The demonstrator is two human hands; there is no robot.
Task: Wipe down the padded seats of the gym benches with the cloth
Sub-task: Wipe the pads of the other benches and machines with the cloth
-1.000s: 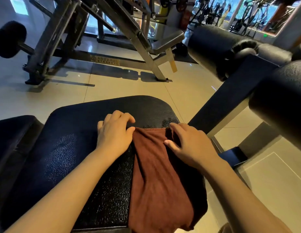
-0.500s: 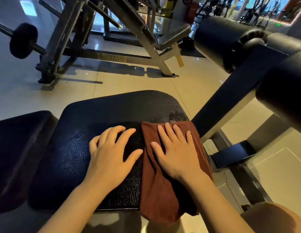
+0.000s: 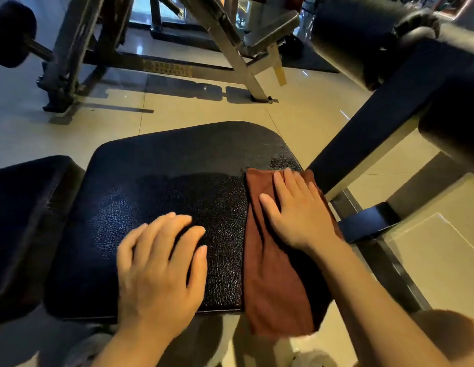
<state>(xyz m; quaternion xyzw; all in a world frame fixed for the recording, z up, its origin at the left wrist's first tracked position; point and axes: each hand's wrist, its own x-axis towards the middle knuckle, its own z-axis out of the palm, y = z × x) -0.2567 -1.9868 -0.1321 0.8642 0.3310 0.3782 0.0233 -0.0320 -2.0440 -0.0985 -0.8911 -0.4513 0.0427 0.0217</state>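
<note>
A black padded bench seat (image 3: 164, 181) fills the middle of the head view. A reddish-brown cloth (image 3: 273, 276) lies along its right side and hangs over the near edge. My right hand (image 3: 296, 215) presses flat on the far part of the cloth, fingers straight. My left hand (image 3: 159, 271) rests flat on the bare seat to the left of the cloth, near the front edge, and looks a little blurred. A second dark pad (image 3: 26, 221) adjoins the seat on the left.
Black roller pads (image 3: 357, 35) on a dark angled arm (image 3: 389, 112) stand at the right. A metal machine frame (image 3: 167, 67) stands on the tiled floor behind, with a foam roller (image 3: 13, 33) at the far left. A dark foot plate (image 3: 368, 221) lies right of the seat.
My left hand let go of the cloth, flattened and slid back toward the seat's near edge. My right hand spread flat on the cloth, which shifted to the right side.
</note>
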